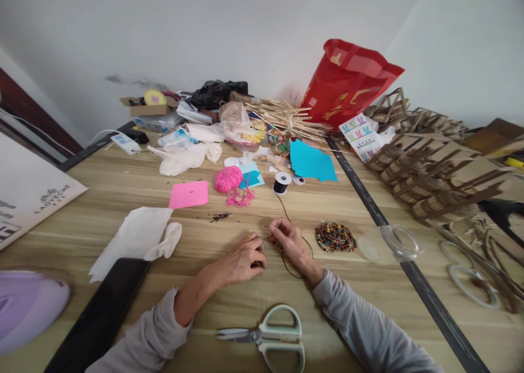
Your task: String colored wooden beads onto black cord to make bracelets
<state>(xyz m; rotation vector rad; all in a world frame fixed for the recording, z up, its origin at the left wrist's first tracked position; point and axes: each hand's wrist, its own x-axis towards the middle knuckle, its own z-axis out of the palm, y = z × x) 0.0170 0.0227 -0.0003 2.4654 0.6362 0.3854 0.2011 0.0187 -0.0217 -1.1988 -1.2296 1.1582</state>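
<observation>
My left hand (242,259) is closed around a short string of beads (257,264), mostly covered by the fingers. Close beside it, my right hand (290,244) pinches thin black cord (311,248) at the fingertips, with a few beads showing under the fingers. The cord loops round the right wrist and leads up to a spool (281,186). Right of that hand lies a coil of multicoloured bead strands (335,237). Scissors (260,336) with pale handles rest in front of me. A small heap of black cord snippets (220,217) lies beyond my left hand.
Pink yarn (228,179), a pink card (188,194) and blue sheets (311,161) lie farther back. Tissue (131,236) and a black phone-like slab (102,313) are at left. Brown woven baskets (434,182) crowd the right; a red bag (347,83) stands behind.
</observation>
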